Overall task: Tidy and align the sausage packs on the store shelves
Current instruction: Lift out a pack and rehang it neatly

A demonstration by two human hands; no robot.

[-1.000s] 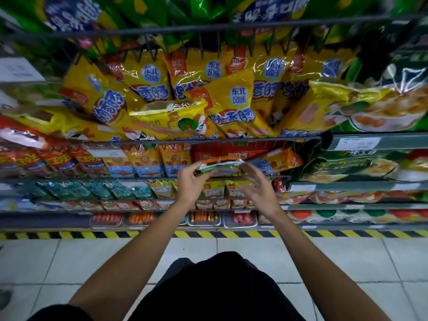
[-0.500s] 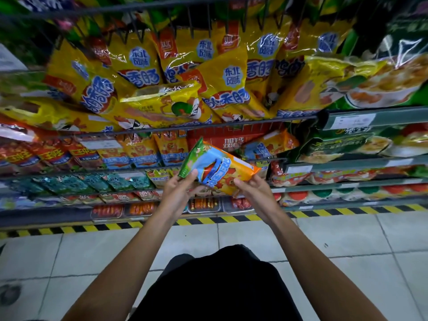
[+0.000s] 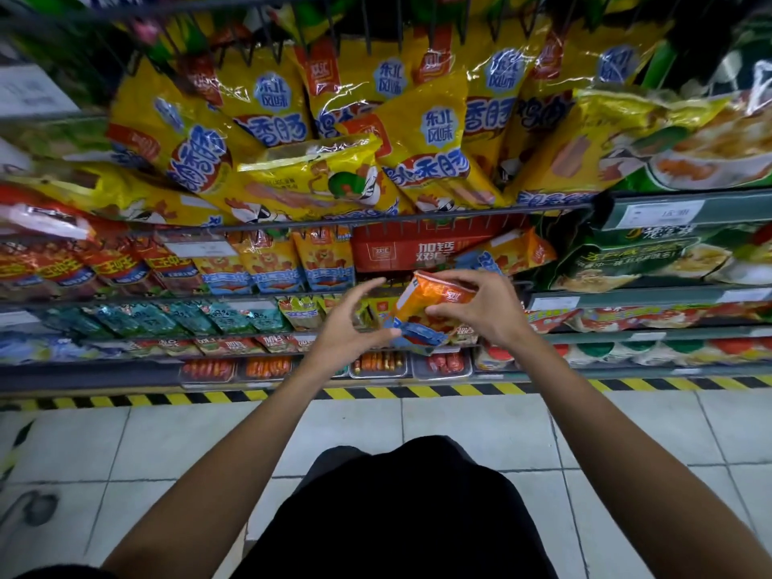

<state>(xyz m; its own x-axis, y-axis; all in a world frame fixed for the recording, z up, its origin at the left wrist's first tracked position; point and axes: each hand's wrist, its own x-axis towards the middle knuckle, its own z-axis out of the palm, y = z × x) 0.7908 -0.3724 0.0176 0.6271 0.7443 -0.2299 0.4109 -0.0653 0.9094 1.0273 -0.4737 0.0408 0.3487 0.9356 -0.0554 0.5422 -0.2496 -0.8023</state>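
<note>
Nearest, black clothing [image 3: 401, 507] over a pale tiled floor [image 3: 459, 428], then a yellow-and-black hazard strip [image 3: 234, 397] along the shelf base. Above that, held out in front of the middle shelves: an orange sausage pack [image 3: 432, 300] with a blue lower edge and a white label patch, crinkled, tilted, its orange end up. Pinched at its upper end by the right hand [image 3: 484, 311], fingers curled over the top, thumb beneath. Touched at its blue lower corner by the left hand [image 3: 349, 328], fingers spread wide and arched. Behind, a red carton [image 3: 417, 250] flanked by matching orange packs. Farthest up, big yellow packs [image 3: 422, 131] with blue lettering, leaning unevenly.
</note>
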